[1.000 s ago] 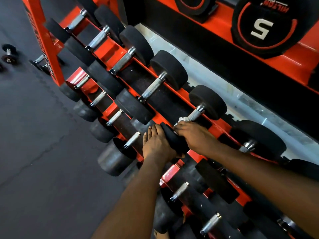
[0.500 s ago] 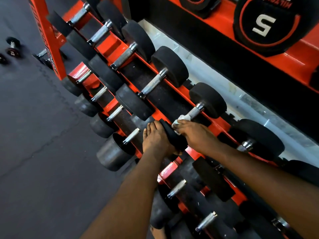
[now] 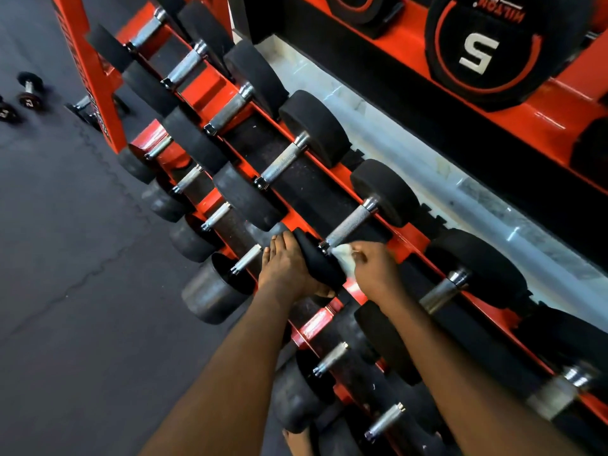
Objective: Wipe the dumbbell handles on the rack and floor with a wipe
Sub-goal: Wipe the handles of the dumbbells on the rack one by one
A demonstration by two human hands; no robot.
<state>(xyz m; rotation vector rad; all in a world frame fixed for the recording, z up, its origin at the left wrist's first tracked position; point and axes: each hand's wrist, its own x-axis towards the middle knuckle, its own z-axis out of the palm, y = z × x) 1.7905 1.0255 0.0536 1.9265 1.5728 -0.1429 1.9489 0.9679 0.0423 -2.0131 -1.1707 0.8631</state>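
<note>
Far left, two small floor dumbbells lie on the dark floor mat, well apart from the hands. The orange rack runs diagonally from upper left to lower right and carries two visible tiers of black-headed dumbbells.

At centre, the left hand braces the near head of one upper-tier dumbbell. Its fingers lie straight and close together along the outer face, and the thumb hooks round the lower rim.

Just right of that head, the white wipe sits bunched against the near end of the knurled handle, where the handle meets the collar. The right hand pinches the wipe with curled fingers. The rest of the handle, up to the far head, is bare.

Step in hand: wiping this handle, apparently at the near end of a stroke.

Next move, as judged:
- Keep the head braced so that the dumbbell does not roll in its cradle.
- Wrap the wipe round the knurling and draw it along the full length to the far collar.
- Proceed to the neighbouring handle on the right.

The lower-tier handles and the floor dumbbells presumably remain to be covered. At upper right a weight plate marked 5 rests on a separate stand.
</note>
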